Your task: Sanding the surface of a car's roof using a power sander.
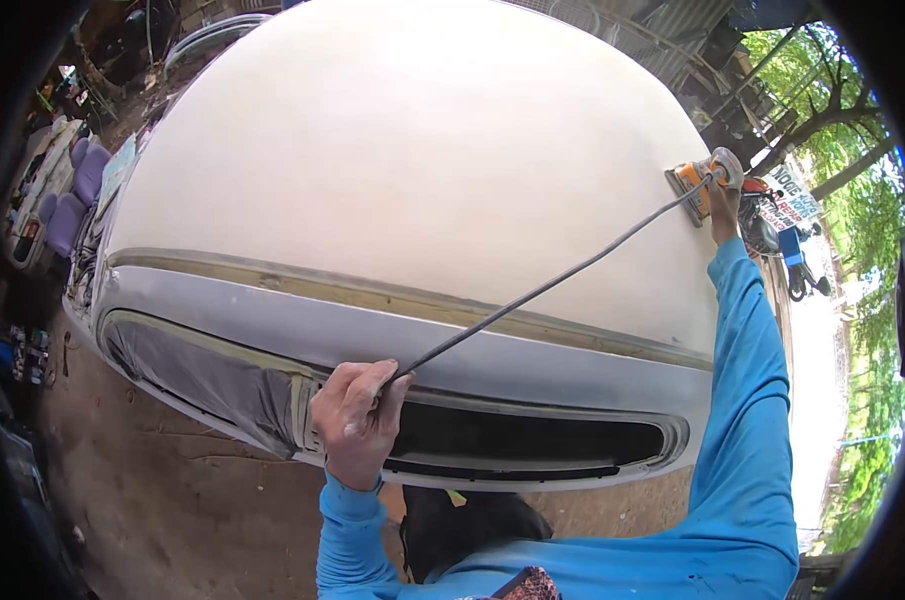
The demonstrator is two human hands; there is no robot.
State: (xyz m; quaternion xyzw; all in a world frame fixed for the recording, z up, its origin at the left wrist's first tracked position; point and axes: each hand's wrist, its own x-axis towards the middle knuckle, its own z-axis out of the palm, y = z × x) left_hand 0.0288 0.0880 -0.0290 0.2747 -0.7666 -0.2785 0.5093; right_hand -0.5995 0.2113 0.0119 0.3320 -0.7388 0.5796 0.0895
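A pale, matte car roof fills the middle of the head view. At its right edge my right hand is closed over an orange power sander, whose flat pad lies against the roof. From the sander a dark cord runs taut down to the left. My left hand, dusty about the fingers, pinches this cord above the car's side window. Both my arms are in blue sleeves.
Below the roof gutter strip is an open dark window; a grey sheet covers the other window. Purple seats and clutter stand at the left. A motorcycle and signs are beyond the right edge.
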